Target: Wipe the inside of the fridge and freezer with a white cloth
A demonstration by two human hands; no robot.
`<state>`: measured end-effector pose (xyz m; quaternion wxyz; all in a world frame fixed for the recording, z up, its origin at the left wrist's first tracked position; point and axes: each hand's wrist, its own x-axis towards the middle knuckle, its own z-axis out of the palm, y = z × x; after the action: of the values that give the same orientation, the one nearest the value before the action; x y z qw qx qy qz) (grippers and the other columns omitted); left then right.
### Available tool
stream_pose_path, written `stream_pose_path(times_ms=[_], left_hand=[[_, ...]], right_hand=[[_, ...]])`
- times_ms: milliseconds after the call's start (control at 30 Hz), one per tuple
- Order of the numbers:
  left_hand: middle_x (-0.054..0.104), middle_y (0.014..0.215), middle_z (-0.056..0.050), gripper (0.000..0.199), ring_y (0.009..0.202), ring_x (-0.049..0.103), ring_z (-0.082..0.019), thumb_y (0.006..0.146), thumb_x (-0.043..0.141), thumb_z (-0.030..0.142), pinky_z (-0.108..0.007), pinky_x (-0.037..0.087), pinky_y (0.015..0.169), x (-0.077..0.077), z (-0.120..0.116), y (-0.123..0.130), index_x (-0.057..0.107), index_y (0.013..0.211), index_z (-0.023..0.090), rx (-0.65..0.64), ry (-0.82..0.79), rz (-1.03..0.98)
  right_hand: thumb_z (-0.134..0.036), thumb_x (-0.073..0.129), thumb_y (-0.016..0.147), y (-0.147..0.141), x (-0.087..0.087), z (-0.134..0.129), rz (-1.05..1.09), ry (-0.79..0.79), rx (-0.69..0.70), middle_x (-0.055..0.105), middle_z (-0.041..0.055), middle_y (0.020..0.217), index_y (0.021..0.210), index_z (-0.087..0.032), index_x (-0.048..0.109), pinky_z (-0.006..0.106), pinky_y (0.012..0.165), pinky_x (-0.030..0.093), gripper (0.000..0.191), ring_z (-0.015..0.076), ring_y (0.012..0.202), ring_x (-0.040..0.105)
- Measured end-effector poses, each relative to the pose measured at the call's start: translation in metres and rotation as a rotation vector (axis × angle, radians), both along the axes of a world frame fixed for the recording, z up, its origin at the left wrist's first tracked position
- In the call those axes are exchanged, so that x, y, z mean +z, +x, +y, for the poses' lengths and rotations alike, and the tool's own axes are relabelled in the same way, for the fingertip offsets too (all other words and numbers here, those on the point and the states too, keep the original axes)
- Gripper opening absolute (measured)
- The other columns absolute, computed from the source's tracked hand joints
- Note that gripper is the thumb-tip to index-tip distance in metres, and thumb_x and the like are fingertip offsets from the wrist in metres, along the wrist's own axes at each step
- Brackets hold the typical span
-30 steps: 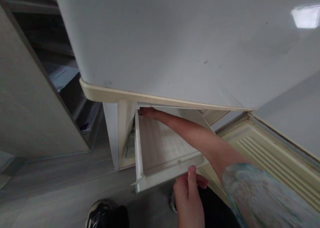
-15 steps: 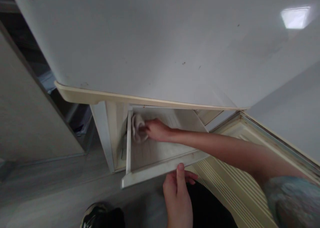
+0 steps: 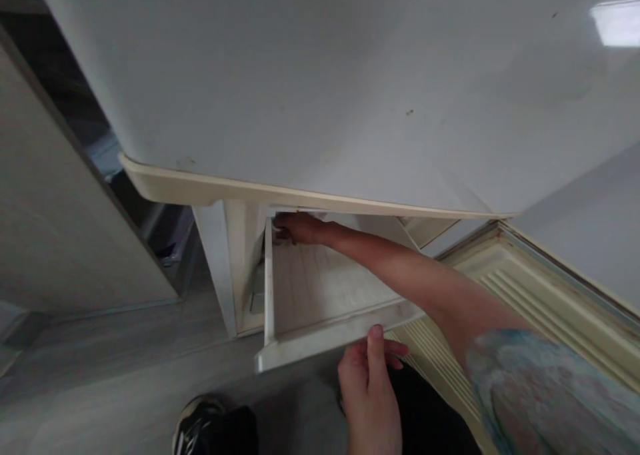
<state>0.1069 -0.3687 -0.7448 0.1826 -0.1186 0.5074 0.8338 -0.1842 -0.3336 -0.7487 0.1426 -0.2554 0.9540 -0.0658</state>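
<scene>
A white drawer [image 3: 345, 278] stands pulled out below the fridge body. My right hand [image 3: 301, 228] reaches across into its back left corner, closed on a pale cloth [image 3: 277, 232]. Most of the cloth is covered by the hand and by the corner's shadow. At the drawer's front edge is my left hand [image 3: 369, 382], its thumb resting on the rim and its fingers curled below, gripping it.
The large white fridge front [image 3: 300, 95] overhangs the drawer. An open fridge door [image 3: 505, 268] with a ribbed cream inner side stands at the right. A wooden panel [image 3: 75, 202] rises on the left. My shoe [image 3: 200, 422] is on the grey floor [image 3: 120, 375].
My right hand has moved with the cloth from the drawer's left middle up to its back left corner. My left hand keeps its grip on the front edge. The view has shifted slightly.
</scene>
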Motion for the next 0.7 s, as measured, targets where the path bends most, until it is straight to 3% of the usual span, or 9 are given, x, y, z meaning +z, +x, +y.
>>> stream_pose_path(times_ms=[100,200,267,333,400,500,600,700], left_hand=[[0.069,0.063,-0.010,0.071,0.060,0.059,-0.019,0.087,0.046,0.077,-0.030,0.045,0.063,0.004,-0.002,-0.003,0.075,0.063,0.017,-0.005,-0.052,-0.004],[0.066,0.058,-0.010,0.079,0.058,0.059,-0.020,0.080,0.042,0.086,-0.032,0.046,0.062,0.009,-0.005,-0.006,0.073,0.059,0.017,-0.034,-0.092,-0.018],[0.066,0.058,-0.011,0.082,0.057,0.059,-0.020,0.077,0.040,0.090,-0.033,0.046,0.061,0.010,-0.006,-0.007,0.072,0.058,0.017,-0.042,-0.086,-0.020],[0.068,0.061,-0.012,0.080,0.057,0.059,-0.020,0.077,0.042,0.089,-0.033,0.046,0.062,0.009,-0.005,-0.007,0.072,0.060,0.017,-0.030,-0.056,-0.023],[0.070,0.065,-0.011,0.074,0.058,0.059,-0.019,0.081,0.046,0.084,-0.033,0.046,0.064,0.005,-0.004,-0.006,0.072,0.063,0.016,-0.015,-0.020,-0.026],[0.071,0.067,-0.011,0.066,0.060,0.058,-0.018,0.085,0.052,0.076,-0.031,0.046,0.065,-0.002,-0.001,-0.005,0.071,0.066,0.016,-0.011,0.020,-0.021],[0.071,0.067,-0.010,0.062,0.059,0.058,-0.018,0.085,0.054,0.073,-0.031,0.046,0.063,-0.004,0.000,-0.004,0.070,0.066,0.016,0.008,0.039,-0.016],[0.071,0.065,-0.010,0.064,0.057,0.057,-0.018,0.084,0.054,0.074,-0.030,0.045,0.061,-0.001,-0.001,-0.004,0.069,0.064,0.016,0.027,0.028,-0.019]], right_hand=[[-0.028,0.061,0.098,0.054,0.006,-0.005,-0.212,-0.015,0.247,0.072,0.0060,0.094,0.094,-0.011,0.069,0.022,0.073,0.044,0.019,0.0138,0.082,0.063],[-0.016,0.059,0.097,0.109,0.017,-0.011,-0.500,-0.039,0.427,0.073,0.0069,0.107,0.101,-0.010,0.072,0.018,0.080,0.046,0.015,0.0120,0.094,0.065],[-0.012,0.059,0.095,0.123,0.025,-0.010,-0.575,-0.005,0.452,0.073,0.0078,0.115,0.110,-0.011,0.073,0.018,0.086,0.047,0.020,0.0132,0.102,0.067],[-0.015,0.061,0.093,0.114,0.032,-0.001,-0.423,0.090,0.325,0.074,0.0102,0.114,0.111,-0.011,0.074,0.023,0.087,0.049,0.022,0.0179,0.102,0.069],[-0.018,0.057,0.096,0.090,0.033,0.015,-0.114,0.167,0.047,0.073,0.0138,0.115,0.114,-0.011,0.073,0.029,0.089,0.051,0.025,0.0229,0.105,0.069],[-0.025,0.050,0.102,0.045,0.024,0.040,0.205,0.111,-0.253,0.062,0.0150,0.138,0.136,-0.014,0.063,0.037,0.109,0.045,0.038,0.0262,0.126,0.059],[-0.031,0.048,0.103,0.011,0.008,0.051,0.232,-0.052,-0.294,0.063,0.0103,0.138,0.142,-0.019,0.058,0.044,0.120,0.035,0.042,0.0245,0.130,0.056],[-0.029,0.050,0.102,-0.012,0.001,0.050,0.214,-0.165,-0.272,0.070,0.0100,0.125,0.135,-0.016,0.063,0.043,0.116,0.041,0.038,0.0220,0.118,0.064]])
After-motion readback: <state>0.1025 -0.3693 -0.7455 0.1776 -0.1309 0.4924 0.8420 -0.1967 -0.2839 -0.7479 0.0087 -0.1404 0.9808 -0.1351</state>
